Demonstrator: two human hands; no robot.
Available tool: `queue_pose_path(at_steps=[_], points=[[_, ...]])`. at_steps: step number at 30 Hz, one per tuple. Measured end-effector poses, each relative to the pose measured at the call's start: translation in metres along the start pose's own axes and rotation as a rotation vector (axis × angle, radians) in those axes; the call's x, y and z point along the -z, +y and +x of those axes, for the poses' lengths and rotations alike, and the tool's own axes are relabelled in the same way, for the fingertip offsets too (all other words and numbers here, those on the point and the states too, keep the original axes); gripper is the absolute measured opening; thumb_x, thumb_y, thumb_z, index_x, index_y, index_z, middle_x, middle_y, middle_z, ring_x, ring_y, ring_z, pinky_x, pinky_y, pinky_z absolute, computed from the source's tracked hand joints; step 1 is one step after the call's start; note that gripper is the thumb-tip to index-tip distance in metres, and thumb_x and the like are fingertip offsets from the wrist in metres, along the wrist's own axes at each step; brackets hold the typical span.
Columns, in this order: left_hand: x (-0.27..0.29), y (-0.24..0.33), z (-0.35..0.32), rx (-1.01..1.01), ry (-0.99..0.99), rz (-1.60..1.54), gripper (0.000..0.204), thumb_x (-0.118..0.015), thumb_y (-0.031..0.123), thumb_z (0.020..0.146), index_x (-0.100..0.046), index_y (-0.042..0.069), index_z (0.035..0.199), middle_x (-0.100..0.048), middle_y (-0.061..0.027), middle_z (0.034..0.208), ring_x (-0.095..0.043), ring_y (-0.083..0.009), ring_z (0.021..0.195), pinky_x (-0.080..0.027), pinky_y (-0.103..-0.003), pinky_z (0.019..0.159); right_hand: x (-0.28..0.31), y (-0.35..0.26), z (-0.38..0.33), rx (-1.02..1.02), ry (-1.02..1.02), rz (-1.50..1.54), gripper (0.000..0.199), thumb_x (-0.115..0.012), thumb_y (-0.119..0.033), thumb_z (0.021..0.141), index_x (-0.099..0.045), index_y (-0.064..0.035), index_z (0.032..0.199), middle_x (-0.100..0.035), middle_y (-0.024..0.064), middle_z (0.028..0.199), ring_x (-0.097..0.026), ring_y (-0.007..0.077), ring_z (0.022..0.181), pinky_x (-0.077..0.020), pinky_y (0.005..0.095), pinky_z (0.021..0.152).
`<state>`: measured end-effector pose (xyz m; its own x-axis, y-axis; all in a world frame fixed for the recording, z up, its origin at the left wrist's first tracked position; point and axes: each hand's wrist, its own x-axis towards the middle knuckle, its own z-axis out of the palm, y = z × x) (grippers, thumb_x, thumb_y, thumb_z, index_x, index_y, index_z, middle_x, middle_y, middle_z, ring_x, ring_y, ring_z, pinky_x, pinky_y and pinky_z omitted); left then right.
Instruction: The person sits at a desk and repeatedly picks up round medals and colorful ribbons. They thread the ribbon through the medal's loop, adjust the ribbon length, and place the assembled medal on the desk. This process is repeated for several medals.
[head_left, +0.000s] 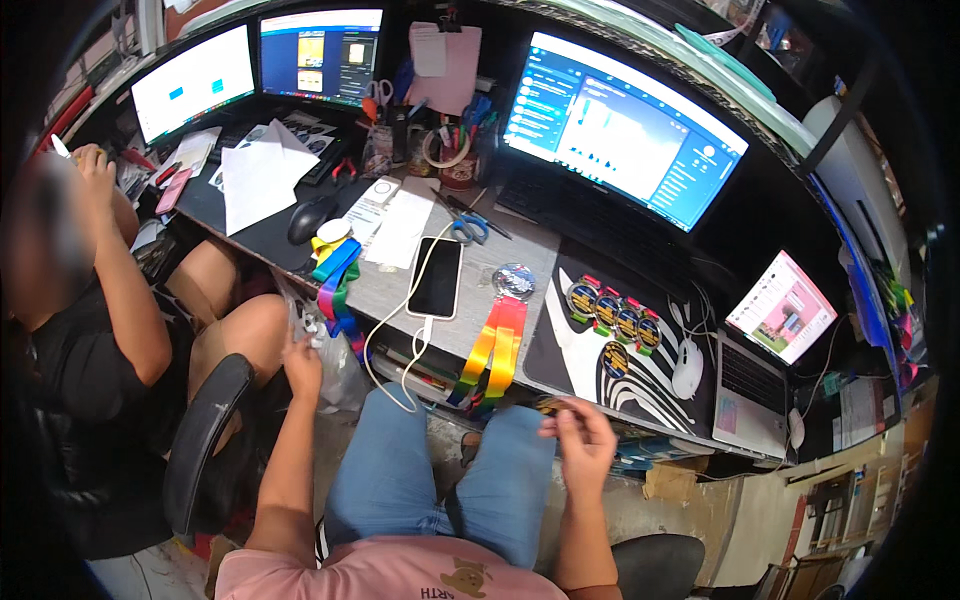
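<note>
My left hand (303,368) is down at the left, below the desk edge, its fingers closed at the top of a clear plastic bag (345,375). Above my right thigh, my right hand (584,440) pinches a small dark and gold piece (550,405), mostly hidden by the fingers. Several round medals with gold lettering (605,310) lie in a cluster on a black-and-white mat (560,345), and a single dark round piece (614,360) lies just below them. A silver medal (513,281) rests on the desk, its red-yellow ribbon (490,350) hanging over the edge.
A phone (436,278) with a white cable lies beside blue scissors (468,230). More ribbons (340,275) drape over the desk edge. A white mouse (688,368) and a laptop (750,370) stand at right. A seated person (110,330) and a chair (205,440) are close at left.
</note>
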<state>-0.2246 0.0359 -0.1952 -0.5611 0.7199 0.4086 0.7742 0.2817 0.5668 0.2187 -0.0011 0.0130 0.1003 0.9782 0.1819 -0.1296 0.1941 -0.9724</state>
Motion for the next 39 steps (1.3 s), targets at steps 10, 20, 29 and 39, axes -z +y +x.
queue_pose_path(at_steps=[10,20,29,39], points=[[0.118,0.275,-0.056,0.136,-0.778,-1.355,0.038,-0.066,-0.003,0.087,-0.053,0.002,0.121,-0.059,-0.0054,0.105,-0.059,-0.0087,0.092,-0.05,-0.024,0.078,-0.05,-0.018,0.032,-0.108,-0.517,-0.284,0.03,-0.068,-0.003,0.088,-0.065,0.0002,0.117,-0.065,0.0052,0.089,-0.056,0.004,0.072,-0.0453,0.0176,0.062],[0.115,0.298,-0.071,0.573,-0.719,-1.7,0.027,-0.06,-0.001,0.091,-0.05,0.003,0.116,-0.063,-0.0088,0.103,-0.063,-0.0137,0.093,-0.055,-0.028,0.081,-0.058,-0.008,0.016,-0.21,-0.213,0.155,0.034,-0.065,0.007,0.086,-0.056,0.0059,0.119,-0.065,0.0096,0.101,-0.063,0.0101,0.086,-0.0515,0.0198,0.073],[0.114,0.284,-0.066,0.479,-0.873,-1.574,0.023,-0.061,0.001,0.091,-0.053,0.003,0.112,-0.068,-0.0137,0.103,-0.068,-0.018,0.09,-0.059,-0.031,0.076,-0.052,-0.023,0.016,-0.066,-0.228,-0.075,0.029,-0.062,0.009,0.087,-0.064,0.0052,0.115,-0.061,0.0094,0.105,-0.061,0.009,0.088,-0.0533,0.0194,0.068],[0.119,0.289,-0.067,0.333,-0.854,-1.537,0.037,-0.061,-0.007,0.089,-0.05,-0.001,0.124,-0.067,-0.0143,0.105,-0.066,-0.0136,0.092,-0.056,-0.026,0.081,-0.058,-0.038,0.011,0.194,-0.195,-0.43,0.027,-0.063,0.006,0.086,-0.069,-0.0006,0.111,-0.065,0.0104,0.102,-0.064,0.0113,0.085,-0.0541,0.0208,0.066]])
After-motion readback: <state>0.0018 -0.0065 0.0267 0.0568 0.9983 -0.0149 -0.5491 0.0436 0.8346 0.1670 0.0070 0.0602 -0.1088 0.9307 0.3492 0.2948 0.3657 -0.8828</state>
